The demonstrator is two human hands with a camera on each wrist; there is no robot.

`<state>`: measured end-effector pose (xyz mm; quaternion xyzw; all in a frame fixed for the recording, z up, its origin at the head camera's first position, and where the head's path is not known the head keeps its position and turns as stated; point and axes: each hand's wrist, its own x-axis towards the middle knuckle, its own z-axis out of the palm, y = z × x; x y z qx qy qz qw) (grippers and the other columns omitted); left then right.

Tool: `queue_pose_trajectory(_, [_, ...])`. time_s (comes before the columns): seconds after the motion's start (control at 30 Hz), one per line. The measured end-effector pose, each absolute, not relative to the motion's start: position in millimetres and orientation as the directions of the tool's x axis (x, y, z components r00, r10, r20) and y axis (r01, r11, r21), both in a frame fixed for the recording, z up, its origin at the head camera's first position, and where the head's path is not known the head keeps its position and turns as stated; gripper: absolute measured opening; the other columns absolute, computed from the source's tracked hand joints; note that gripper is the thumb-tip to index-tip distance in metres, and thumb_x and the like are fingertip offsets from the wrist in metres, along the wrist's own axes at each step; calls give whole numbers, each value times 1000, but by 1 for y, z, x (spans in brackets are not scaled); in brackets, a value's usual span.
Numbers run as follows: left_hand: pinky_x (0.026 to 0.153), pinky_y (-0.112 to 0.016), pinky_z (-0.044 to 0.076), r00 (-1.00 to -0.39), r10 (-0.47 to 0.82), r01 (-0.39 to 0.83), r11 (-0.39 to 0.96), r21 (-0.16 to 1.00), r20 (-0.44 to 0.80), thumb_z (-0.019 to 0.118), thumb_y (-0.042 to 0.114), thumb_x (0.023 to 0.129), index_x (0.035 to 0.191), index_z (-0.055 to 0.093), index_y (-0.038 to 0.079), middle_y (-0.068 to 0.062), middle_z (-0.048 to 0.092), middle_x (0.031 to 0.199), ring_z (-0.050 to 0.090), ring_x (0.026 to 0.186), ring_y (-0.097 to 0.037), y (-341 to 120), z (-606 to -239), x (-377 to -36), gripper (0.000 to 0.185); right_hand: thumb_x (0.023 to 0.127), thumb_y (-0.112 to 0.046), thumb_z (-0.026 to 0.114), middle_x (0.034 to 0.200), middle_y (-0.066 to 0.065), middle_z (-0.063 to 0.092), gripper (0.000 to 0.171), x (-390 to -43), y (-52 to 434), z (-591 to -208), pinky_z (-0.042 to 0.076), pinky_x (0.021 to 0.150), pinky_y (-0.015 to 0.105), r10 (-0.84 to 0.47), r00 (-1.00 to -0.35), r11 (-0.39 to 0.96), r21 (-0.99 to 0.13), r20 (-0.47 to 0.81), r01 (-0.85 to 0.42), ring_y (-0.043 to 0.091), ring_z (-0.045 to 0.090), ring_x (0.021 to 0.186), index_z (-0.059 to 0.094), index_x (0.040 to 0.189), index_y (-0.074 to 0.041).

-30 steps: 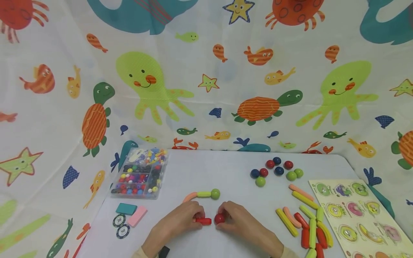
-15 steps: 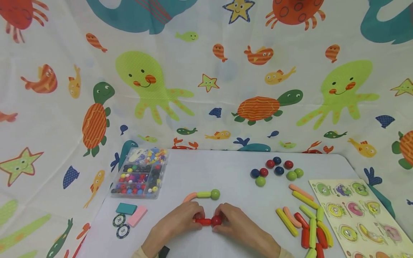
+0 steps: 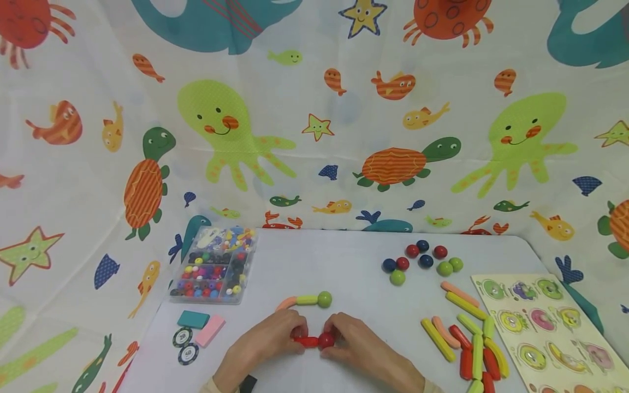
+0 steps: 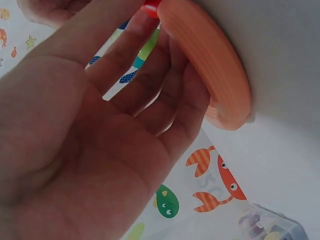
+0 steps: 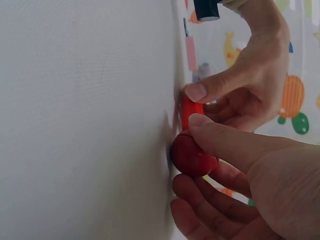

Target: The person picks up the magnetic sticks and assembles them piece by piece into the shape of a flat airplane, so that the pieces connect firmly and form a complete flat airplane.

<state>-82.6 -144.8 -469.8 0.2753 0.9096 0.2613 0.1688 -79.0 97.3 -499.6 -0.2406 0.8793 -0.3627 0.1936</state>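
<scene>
At the far left of the white table [image 3: 344, 256], a clear bead box [image 3: 213, 266] is lying with its lid shut, its compartments holding small beads in mixed colours. Just nearer than it, a teal block [image 3: 193, 319], a pink block [image 3: 210, 329] and two round chips [image 3: 185, 345] are sitting close together.

Toward the middle, a curved orange stick [image 3: 286, 302], a yellow-green stick [image 3: 307, 299] and a green ball [image 3: 324, 298] are lying joined in a chain running left to right, just beyond the hands.

The left hand [image 3: 267, 343] is pinching a short red stick [image 3: 307, 341] between thumb and fingers, pressing it down on the table near the front edge. The stick's long axis is running left to right, its right end pointing at the red ball [image 3: 326, 340]. The right hand [image 3: 361, 348] is gripping that ball with thumb and curled fingers, and in the right wrist view the ball [image 5: 192, 154] is touching the end of the stick [image 5: 190, 113]. Each hand is sitting on its own side of the joint, equally near it.

Farther right and far back, a loose cluster of balls [image 3: 422, 259] in red, dark blue and green is resting on the table. Nearer, a pile of straight and curved sticks [image 3: 467, 341] is lying mostly near-to-far. At the right edge, a wooden puzzle board [image 3: 552, 330] is holding round picture pieces in its wells.
</scene>
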Motion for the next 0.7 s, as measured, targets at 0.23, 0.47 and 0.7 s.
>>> queue_pose_trajectory(0.23, [67, -19, 44, -794, 566, 351, 725, 592, -223, 85, 14, 80, 90, 72, 18, 9, 58, 78, 46, 70, 0, -149, -467, -84, 18, 85, -38, 81, 95, -19, 60, 33, -79, 90, -500, 51, 82, 19, -566, -802, 627, -731, -190, -269, 0, 56, 87, 63, 111, -27])
queue_pose_trajectory(0.47, [68, -20, 44, -792, 554, 318, 732, 603, -255, 84, 13, 81, 88, 71, 19, 9, 58, 76, 47, 70, -1, -153, -467, -85, 16, 85, -41, 80, 95, -19, 59, 34, -78, 84, -501, 51, 82, 19, -572, -796, 634, -723, -200, -274, -2, 55, 86, 63, 112, -28])
queue_pose_trajectory(0.7, [66, -19, 44, -785, 573, 333, 711, 620, -235, 85, 12, 80, 88, 71, 18, 8, 58, 77, 47, 68, 0, -155, -467, -85, 16, 85, -41, 81, 96, -19, 59, 36, -79, 84, -503, 51, 81, 19, -574, -798, 635, -714, -183, -294, -2, 53, 86, 63, 112, -27])
